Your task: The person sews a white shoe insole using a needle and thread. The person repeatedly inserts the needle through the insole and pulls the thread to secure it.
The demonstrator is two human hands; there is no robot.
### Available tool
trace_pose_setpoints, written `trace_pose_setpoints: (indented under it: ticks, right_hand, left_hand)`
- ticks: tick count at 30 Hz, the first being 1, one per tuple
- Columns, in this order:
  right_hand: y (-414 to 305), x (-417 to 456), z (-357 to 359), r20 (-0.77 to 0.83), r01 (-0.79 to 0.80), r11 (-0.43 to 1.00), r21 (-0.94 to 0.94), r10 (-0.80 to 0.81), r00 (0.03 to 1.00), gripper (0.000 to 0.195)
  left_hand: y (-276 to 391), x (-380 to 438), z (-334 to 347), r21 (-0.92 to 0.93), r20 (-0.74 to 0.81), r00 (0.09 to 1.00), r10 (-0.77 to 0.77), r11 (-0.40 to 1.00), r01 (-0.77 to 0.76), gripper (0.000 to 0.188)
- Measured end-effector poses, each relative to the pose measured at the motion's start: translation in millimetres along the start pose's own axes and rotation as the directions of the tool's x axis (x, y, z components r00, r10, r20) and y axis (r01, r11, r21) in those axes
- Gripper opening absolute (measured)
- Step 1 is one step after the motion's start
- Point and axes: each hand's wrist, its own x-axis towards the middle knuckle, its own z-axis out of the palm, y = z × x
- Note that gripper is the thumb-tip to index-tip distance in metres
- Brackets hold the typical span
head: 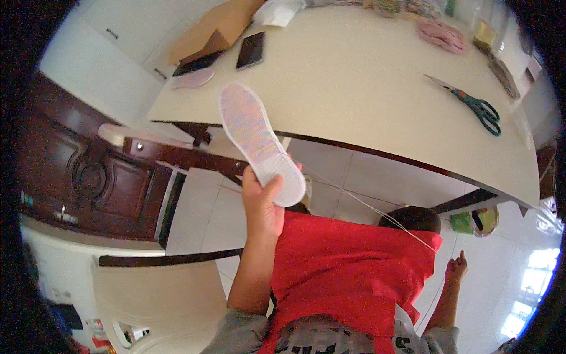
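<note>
My left hand grips a shoe insole by its heel, thumb on the upper face. Pink and multicoloured stitching covers its front and middle; the heel is plain white mesh, and a white edging runs around it. From the insole a pale thread stretches to the right across a red apron. It leads to my right hand, held out low at the right with one finger extended and the others curled around the thread. Any needle there is too small to make out.
On the table lie scissors, a smartphone, another insole, a brown paper bag and a pink bundle. A pulled-out drawer juts out at left. A green bin stands on the floor.
</note>
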Motion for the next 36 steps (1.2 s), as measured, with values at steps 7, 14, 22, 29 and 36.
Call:
trace_pose_setpoints:
  ticks: [7, 14, 22, 29, 36]
  right_hand:
    - [-1.7, -23.7, 1.8, -0.03, -0.003, 0.994, -0.112, 0.0, 1.0, 0.04]
    - [-6.1, -33.4, -0.5, -0.18, -0.037, 0.99, -0.136, 0.012, 0.984, 0.032]
    - [-4.7, -4.7, -33.5, -0.136, 0.007, 0.982, -0.189, -0.033, 0.99, 0.04]
    - [-12.5, -41.2, 8.6, 0.037, 0.119, 0.878, -0.463, -0.116, 0.993, 0.031]
    - [-39.3, -172.8, 191.8, 0.638, 0.558, 0.715, -0.422, -0.204, 0.743, 0.027]
  left_hand:
    - [-17.1, -7.0, -18.1, 0.04, -0.095, 0.995, 0.038, 0.999, -0.034, 0.049]
    - [-15.3, -13.5, -17.5, -0.013, 0.007, 1.0, 0.021, 1.0, -0.02, 0.041]
    - [-19.5, -14.7, -19.8, 0.027, -0.027, 0.999, 0.036, 0.999, -0.035, 0.044]
    - [-19.5, -22.4, -17.9, 0.012, 0.028, 0.999, -0.028, 1.0, 0.028, 0.04]
    - [-25.3, -42.6, 10.1, 0.036, 0.081, 0.977, -0.198, 0.98, 0.195, 0.045]
